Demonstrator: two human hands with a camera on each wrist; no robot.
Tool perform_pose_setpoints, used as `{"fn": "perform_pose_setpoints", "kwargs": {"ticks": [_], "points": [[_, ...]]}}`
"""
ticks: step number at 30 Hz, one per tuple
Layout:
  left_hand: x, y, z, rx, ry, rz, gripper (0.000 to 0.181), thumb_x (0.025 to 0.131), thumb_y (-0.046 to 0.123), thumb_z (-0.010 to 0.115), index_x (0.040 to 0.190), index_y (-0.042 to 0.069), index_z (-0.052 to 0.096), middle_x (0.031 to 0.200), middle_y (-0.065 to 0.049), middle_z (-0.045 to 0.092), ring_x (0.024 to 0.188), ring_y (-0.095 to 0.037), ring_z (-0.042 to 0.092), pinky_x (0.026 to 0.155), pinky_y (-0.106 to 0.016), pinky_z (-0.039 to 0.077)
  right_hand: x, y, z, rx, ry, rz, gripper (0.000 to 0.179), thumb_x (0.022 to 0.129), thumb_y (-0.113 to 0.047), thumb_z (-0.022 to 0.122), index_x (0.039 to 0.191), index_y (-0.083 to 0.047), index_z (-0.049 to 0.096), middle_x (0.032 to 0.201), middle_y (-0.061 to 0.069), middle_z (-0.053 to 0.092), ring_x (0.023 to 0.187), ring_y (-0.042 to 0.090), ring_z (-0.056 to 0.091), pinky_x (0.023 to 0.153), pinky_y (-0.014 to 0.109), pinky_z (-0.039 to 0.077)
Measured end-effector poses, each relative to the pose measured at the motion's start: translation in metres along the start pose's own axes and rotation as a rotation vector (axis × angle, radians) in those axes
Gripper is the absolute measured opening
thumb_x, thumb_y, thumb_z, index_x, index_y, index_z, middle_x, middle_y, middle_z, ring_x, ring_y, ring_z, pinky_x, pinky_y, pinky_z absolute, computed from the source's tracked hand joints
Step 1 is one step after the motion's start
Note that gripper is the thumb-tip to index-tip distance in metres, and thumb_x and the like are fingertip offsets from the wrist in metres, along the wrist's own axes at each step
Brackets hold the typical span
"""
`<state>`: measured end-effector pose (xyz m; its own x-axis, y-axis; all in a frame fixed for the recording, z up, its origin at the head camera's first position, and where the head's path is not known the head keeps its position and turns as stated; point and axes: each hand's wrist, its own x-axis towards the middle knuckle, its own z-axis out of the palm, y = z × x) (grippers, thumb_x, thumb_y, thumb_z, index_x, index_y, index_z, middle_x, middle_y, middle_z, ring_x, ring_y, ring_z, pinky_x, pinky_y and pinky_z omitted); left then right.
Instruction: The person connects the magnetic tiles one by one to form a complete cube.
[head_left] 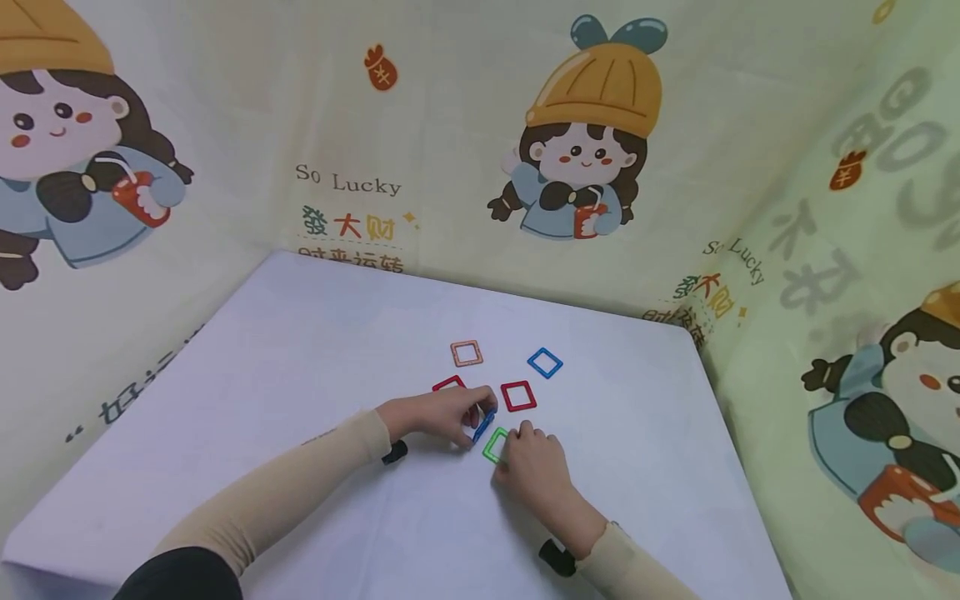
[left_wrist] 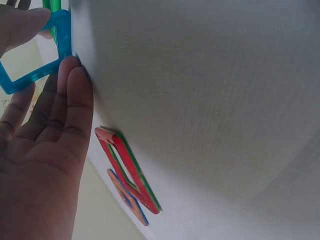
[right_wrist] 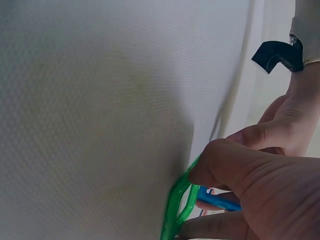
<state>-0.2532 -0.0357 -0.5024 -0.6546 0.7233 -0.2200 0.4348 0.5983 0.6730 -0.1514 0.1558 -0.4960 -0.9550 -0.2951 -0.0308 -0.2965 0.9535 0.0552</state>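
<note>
My left hand (head_left: 442, 414) pinches a blue square frame (head_left: 484, 425) between thumb and fingers, holding it on edge. In the left wrist view this blue frame shows its hollow middle. Close by on the right, my right hand (head_left: 536, 462) grips a bright green square frame (right_wrist: 174, 205) by one side, its fingers covering part of it. The green and blue frames are near each other; whether they touch cannot be told. A red frame (head_left: 450, 380) lies just behind my left hand, partly hidden by it.
Beyond the hands, another red frame (head_left: 506, 398), an orange frame (head_left: 468, 363) and a second blue frame (head_left: 536, 355) lie flat on the white table (head_left: 337, 333). A printed cloth (head_left: 465, 167) with cartoon figures hangs behind and beside the table.
</note>
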Motion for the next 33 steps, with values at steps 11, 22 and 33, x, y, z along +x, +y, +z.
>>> {"fn": "perform_pose_setpoints", "kwargs": {"ticks": [11,22,33], "points": [[0.002,-0.002,0.004,-0.008,0.048,0.029,0.065,0.079,0.017,0.090,0.130,0.023,0.052,0.111,0.010,0.063,0.096,-0.009,0.061,0.081,-0.022,0.054,0.010,0.002,0.001,0.046,0.036,-0.047,0.057,0.083,-0.041,0.084,0.120,0.001,0.071,0.098,0.012,0.062,0.074,0.020,0.054,0.068,0.034,0.052],[0.003,-0.004,0.008,-0.027,0.057,0.020,0.066,0.079,0.019,0.090,0.132,0.025,0.052,0.111,0.011,0.063,0.097,-0.009,0.061,0.081,-0.022,0.055,0.007,0.006,0.001,0.104,0.005,-0.039,0.057,0.085,-0.039,0.083,0.123,0.001,0.070,0.099,0.012,0.060,0.071,0.018,0.051,0.066,0.031,0.052],[0.001,-0.004,0.009,-0.038,0.051,0.052,0.064,0.080,0.015,0.088,0.132,0.020,0.052,0.112,0.008,0.062,0.096,-0.012,0.060,0.080,-0.024,0.055,0.008,0.016,0.007,0.098,0.022,-0.087,0.047,0.088,-0.038,0.077,0.117,-0.002,0.072,0.096,0.009,0.059,0.067,0.016,0.050,0.064,0.032,0.048]]}}
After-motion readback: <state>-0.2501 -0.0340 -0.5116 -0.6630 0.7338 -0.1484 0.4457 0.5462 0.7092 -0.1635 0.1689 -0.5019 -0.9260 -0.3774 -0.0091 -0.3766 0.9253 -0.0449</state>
